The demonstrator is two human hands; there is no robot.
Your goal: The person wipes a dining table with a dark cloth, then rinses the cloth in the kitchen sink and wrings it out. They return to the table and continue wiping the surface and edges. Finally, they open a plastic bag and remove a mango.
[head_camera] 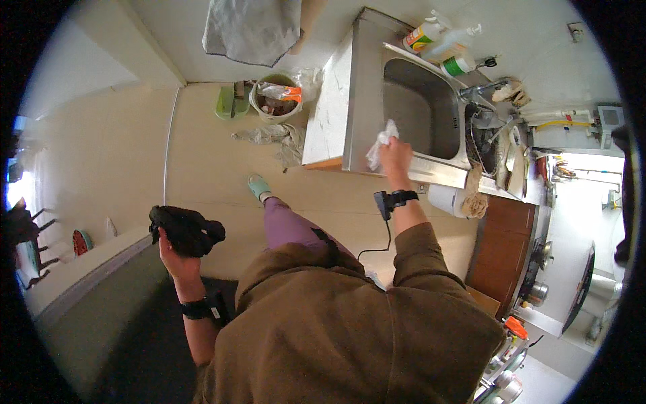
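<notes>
My left hand holds a bundled black cloth item, out to the left over the floor. In my right hand is a crumpled white tissue or thin cloth, at the front edge of the steel sink counter. The stainless steel basin lies just beyond that hand. Both wrists wear black straps, and a cable hangs from the right one.
Spray and pump bottles stand behind the basin, near the faucet. On the floor are a filled waste bin, a green dustpan and plastic bags. A grey towel hangs ahead. A low wall runs along the left.
</notes>
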